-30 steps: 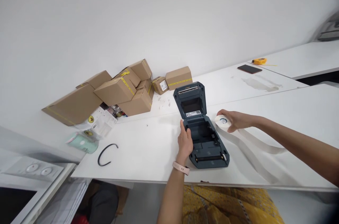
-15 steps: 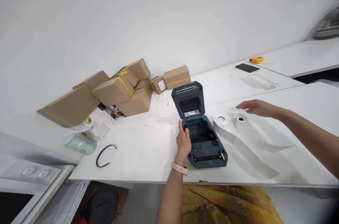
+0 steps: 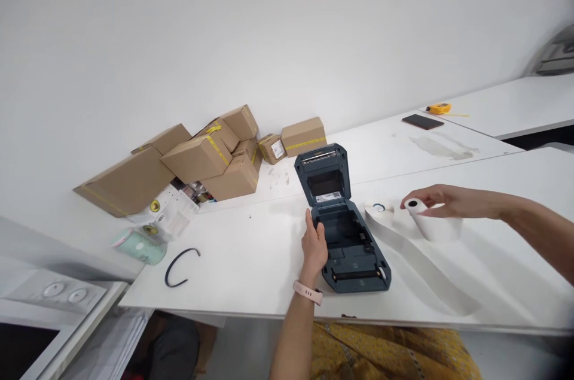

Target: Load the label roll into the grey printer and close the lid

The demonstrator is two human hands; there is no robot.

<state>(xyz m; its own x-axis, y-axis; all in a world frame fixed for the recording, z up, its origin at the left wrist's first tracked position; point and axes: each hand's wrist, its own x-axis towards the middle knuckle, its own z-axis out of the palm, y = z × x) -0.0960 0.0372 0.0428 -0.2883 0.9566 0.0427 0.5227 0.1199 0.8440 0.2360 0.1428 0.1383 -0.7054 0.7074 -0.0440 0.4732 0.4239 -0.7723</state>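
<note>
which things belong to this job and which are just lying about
Likely in use:
open dark device, left hand against it
white roll in right hand
blue-cored roll beside device

Lying about:
cardboard boxes
phone
tape measure
black hoop

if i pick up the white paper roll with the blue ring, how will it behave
The white paper roll with the blue ring seems unlikely to roll as it lies, since its round face points up. Its long white paper strip looks floppy, curving loosely over the white table, so it would probably trail when lifted.
</note>
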